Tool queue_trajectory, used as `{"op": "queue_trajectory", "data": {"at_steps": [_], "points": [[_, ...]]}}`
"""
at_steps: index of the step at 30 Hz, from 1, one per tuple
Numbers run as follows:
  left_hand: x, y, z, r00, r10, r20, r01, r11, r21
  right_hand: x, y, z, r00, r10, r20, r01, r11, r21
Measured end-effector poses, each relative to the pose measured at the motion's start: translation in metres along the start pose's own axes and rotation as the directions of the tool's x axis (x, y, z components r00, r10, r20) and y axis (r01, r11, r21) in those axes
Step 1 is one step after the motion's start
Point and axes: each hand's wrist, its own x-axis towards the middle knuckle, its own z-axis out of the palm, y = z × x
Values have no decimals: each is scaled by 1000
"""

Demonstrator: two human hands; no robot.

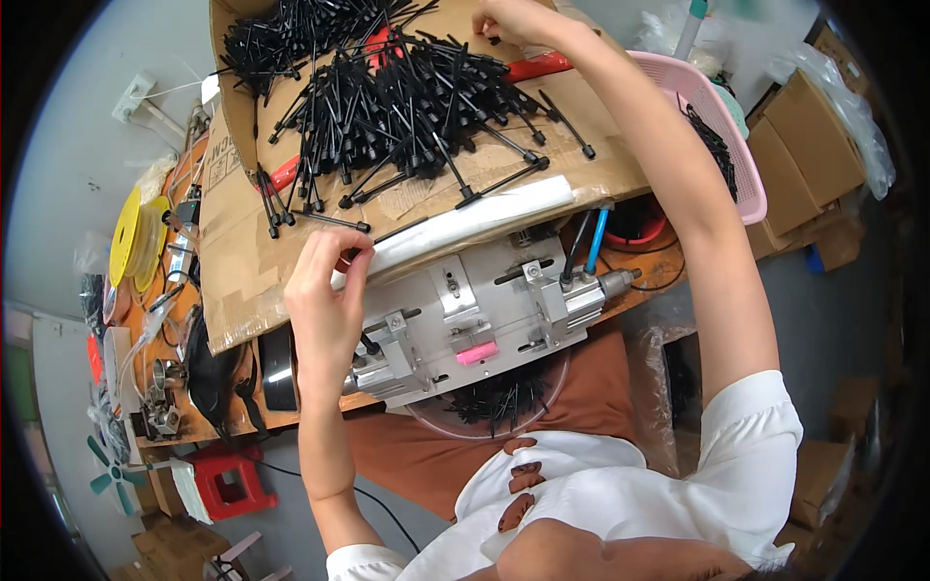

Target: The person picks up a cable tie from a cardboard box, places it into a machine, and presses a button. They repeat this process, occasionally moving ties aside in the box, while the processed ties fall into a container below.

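Head view shows the left hand [325, 290] pinching one black plastic rod [360, 254] at the cardboard sheet's [232, 271] edge, above the metal fixture [465, 310]. Farther up, the right hand [509, 19] reaches into the pile of black rods [407, 87], fingers curled; whether it grips any cannot be told.

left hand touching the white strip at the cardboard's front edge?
Touching. In the head view the left hand has its fingertips pressed on the near end of the white strip, with no gap between them.
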Motion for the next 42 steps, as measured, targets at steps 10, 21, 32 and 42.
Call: {"op": "queue_trajectory", "data": {"at_steps": [10,21,32,42], "points": [[-18,2,-3,997,71,-1,-71,993,95,0,26,-13,517,-856,9,602,356,-714],[-103,62,51,963,250,-100,-239,964,112,-269,39,112,953,-288,98,99,597,796],[-121,66,53,963,265,-55,-250,949,194,-289,38,107,957,-168,237,-71,656,751],[-137,78,41,979,179,102,-157,968,-197,-279,31,86,816,-169,553,-150,862,484]]}}
